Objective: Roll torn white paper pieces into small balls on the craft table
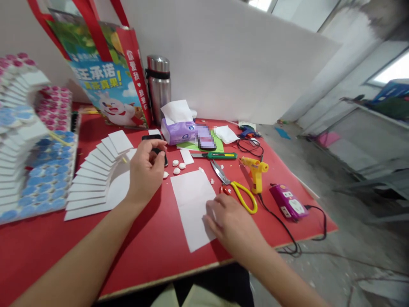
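Note:
My left hand (147,168) hovers loosely curled over the table's middle, a gap between thumb and forefinger and nothing visible in it. Behind its fingers lies a black object (165,159), partly hidden. Small white lumps (176,171) are scattered just right of this hand. My right hand (231,219) rests with its fingers on the right edge of a blank white sheet (190,209). Beyond its fingertips lie yellow-handled scissors (244,198), and a small red item (225,190) partly covered by the scissors. A green utility knife (222,156) lies behind the sheet.
Fanned white card pieces (92,175) lie at left, near blue and pink rolled pieces (43,187). At the back stand a shopping bag (105,76), steel flask (159,89) and tissue pack (177,131). A yellow glue gun (255,172) and purple power strip (289,202) trail cords at right.

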The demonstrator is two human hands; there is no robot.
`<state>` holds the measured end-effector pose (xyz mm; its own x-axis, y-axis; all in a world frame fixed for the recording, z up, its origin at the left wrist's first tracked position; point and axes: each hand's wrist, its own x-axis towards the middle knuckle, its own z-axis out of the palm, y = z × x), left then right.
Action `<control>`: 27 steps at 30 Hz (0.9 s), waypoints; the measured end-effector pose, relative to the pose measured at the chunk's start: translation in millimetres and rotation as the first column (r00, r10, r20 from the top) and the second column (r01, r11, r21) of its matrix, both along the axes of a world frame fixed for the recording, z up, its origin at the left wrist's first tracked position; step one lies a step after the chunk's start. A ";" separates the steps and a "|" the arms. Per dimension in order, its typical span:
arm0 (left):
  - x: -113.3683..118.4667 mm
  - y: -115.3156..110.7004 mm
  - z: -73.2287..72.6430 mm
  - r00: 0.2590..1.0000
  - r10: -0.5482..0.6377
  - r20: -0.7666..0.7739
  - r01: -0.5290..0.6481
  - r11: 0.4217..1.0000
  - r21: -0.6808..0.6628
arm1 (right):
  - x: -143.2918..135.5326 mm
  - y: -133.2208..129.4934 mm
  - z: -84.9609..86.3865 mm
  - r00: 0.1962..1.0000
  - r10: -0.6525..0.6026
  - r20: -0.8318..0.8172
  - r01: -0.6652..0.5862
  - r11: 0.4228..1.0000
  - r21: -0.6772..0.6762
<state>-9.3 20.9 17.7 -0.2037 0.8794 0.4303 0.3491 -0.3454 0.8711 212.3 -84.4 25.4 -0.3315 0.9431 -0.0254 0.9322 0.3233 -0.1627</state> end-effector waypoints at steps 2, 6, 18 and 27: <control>-4.3 2.4 9.4 0.984 -0.077 -0.161 0.073 0.997 -0.029 | -14.7 -8.2 -10.0 0.999 0.046 -0.002 -0.046 0.998 0.050; -16.4 10.0 16.7 0.899 -0.139 -0.415 0.121 0.990 -0.071 | -33.5 -6.1 -10.9 0.995 0.094 0.017 -0.094 0.995 0.032; 5.8 11.7 -27.9 0.560 -0.198 -0.805 0.156 0.979 -0.132 | -33.5 87.3 34.6 0.993 0.025 0.113 -0.030 0.999 0.042; -8.9 5.0 -23.7 0.574 -0.144 -0.806 0.130 0.988 -0.084 | -32.5 118.6 -13.8 0.995 0.033 0.097 -0.038 0.998 0.056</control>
